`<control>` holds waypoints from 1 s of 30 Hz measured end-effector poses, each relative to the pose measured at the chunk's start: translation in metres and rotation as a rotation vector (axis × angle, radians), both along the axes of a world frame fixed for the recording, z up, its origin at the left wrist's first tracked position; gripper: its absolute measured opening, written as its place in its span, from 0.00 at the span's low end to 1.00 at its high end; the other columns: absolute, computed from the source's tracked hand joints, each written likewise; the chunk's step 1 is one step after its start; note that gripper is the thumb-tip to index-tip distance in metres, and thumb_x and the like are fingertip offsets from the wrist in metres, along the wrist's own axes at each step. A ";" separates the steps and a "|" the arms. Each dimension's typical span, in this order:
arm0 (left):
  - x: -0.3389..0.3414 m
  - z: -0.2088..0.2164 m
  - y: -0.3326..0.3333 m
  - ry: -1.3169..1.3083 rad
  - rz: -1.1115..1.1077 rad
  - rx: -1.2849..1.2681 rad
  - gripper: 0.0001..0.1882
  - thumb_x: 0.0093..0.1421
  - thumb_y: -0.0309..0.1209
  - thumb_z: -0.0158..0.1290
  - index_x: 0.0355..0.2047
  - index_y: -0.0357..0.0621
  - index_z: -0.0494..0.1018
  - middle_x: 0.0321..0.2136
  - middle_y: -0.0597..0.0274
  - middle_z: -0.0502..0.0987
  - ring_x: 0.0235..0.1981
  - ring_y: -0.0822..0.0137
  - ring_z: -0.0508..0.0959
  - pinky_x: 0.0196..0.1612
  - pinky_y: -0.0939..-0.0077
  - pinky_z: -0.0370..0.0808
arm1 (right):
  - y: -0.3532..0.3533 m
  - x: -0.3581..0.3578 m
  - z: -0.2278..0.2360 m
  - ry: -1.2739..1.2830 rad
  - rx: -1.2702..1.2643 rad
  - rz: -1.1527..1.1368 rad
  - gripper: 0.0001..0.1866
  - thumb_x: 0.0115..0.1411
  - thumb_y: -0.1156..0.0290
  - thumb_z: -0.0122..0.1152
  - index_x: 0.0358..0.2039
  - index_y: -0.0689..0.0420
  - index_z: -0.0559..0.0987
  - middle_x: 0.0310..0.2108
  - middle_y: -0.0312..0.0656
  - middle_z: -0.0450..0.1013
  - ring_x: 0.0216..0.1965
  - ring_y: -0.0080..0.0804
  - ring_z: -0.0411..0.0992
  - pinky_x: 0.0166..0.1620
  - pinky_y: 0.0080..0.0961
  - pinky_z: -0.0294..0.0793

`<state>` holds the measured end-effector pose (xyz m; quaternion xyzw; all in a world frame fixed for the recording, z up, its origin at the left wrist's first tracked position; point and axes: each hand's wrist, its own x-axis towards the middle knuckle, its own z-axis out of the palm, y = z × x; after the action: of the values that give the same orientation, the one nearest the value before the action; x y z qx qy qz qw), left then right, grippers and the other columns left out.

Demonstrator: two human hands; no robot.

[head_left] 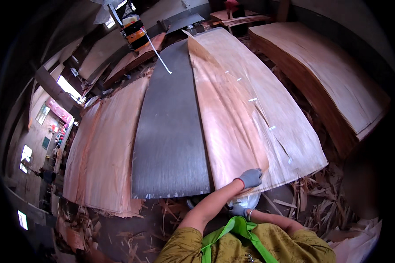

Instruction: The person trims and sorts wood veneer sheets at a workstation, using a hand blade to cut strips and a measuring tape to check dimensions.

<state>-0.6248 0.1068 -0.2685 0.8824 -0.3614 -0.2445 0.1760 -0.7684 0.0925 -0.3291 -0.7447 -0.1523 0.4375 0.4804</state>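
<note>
My left hand (251,178), in a grey glove, is closed on the near edge of a pinkish wood veneer sheet (227,127). This sheet ripples along its length, and its far corner curls up. It lies over the left part of a paler veneer stack (289,118), where several small white tape pieces show along a split. Close to my body, my right hand (239,211), also grey-gloved, is beside a crumpled clear plastic bag (249,201) below the stack's near edge. The right fingers are mostly hidden, so their grip cannot be made out.
A dark grey board (169,127) lies left of the pinkish sheet, with another veneer stack (112,144) beyond it. At the right stands a tall veneer pile (324,74). An orange-and-black device (134,35) hangs above with a white cord. Veneer scraps (322,193) litter the floor.
</note>
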 end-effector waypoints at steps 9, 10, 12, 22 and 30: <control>-0.079 -0.004 0.172 -0.202 0.625 -0.828 0.22 0.59 0.32 0.48 0.55 0.44 0.64 0.55 0.54 0.64 0.54 0.60 0.67 0.57 0.69 0.62 | 0.021 0.007 0.007 -0.191 -0.205 -0.134 0.21 0.57 0.52 0.50 0.33 0.58 0.80 0.27 0.45 0.77 0.29 0.39 0.75 0.35 0.34 0.73; -0.103 -0.004 0.171 0.109 1.011 -0.947 0.20 0.61 0.33 0.47 0.53 0.43 0.65 0.53 0.55 0.65 0.53 0.60 0.67 0.56 0.69 0.64 | 0.014 0.010 0.024 -0.175 -0.230 -0.103 0.21 0.57 0.52 0.50 0.33 0.57 0.81 0.26 0.43 0.77 0.27 0.38 0.75 0.34 0.34 0.73; -0.156 0.000 0.180 0.775 1.323 -1.157 0.19 0.63 0.33 0.44 0.53 0.42 0.63 0.49 0.57 0.68 0.50 0.62 0.69 0.54 0.69 0.67 | 0.009 0.006 0.074 -0.247 -0.125 0.011 0.18 0.57 0.53 0.51 0.31 0.53 0.81 0.24 0.41 0.77 0.25 0.38 0.75 0.32 0.35 0.73; -0.157 -0.015 0.088 0.864 0.415 -0.888 0.23 0.65 0.32 0.37 0.59 0.37 0.56 0.50 0.50 0.68 0.48 0.60 0.71 0.48 0.69 0.71 | -0.021 0.122 0.080 -0.523 -0.547 -0.547 0.21 0.54 0.50 0.53 0.30 0.57 0.79 0.27 0.52 0.75 0.31 0.51 0.74 0.32 0.42 0.73; -0.136 -0.028 0.047 1.023 0.439 -0.778 0.18 0.63 0.32 0.42 0.51 0.36 0.67 0.42 0.55 0.75 0.44 0.65 0.72 0.48 0.71 0.68 | -0.120 0.136 0.110 -0.531 -0.457 -0.728 0.19 0.51 0.49 0.59 0.31 0.52 0.80 0.32 0.48 0.76 0.35 0.49 0.74 0.38 0.40 0.72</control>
<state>-0.7605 0.1540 -0.2969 0.5808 -0.1069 -0.4420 0.6752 -0.6323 -0.0274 -0.2193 -0.9213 0.1000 0.0591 0.3711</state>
